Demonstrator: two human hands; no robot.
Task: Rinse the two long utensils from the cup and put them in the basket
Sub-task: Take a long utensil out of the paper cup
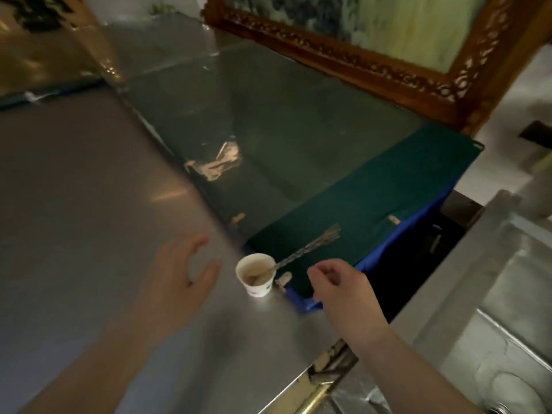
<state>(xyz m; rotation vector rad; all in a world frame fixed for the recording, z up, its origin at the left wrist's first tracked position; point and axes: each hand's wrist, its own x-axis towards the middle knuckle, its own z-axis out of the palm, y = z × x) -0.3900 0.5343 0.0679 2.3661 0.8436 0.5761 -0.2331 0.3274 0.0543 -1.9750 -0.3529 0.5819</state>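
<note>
A small white paper cup (pixel 256 276) stands near the right edge of the steel counter (pixel 89 204). Long metal utensils (pixel 310 246) with twisted handles lean out of it toward the upper right, their ends over the green board; I cannot tell how many there are. My left hand (pixel 182 276) hovers open just left of the cup, fingers spread. Right of the cup is my right hand (pixel 340 288), fingers loosely curled and holding nothing. No basket is in view.
A green board (pixel 373 198) over a blue bin (pixel 412 228) sits right of the counter. A steel sink (pixel 507 309) fills the lower right. A carved wooden frame (pixel 358 55) leans at the back.
</note>
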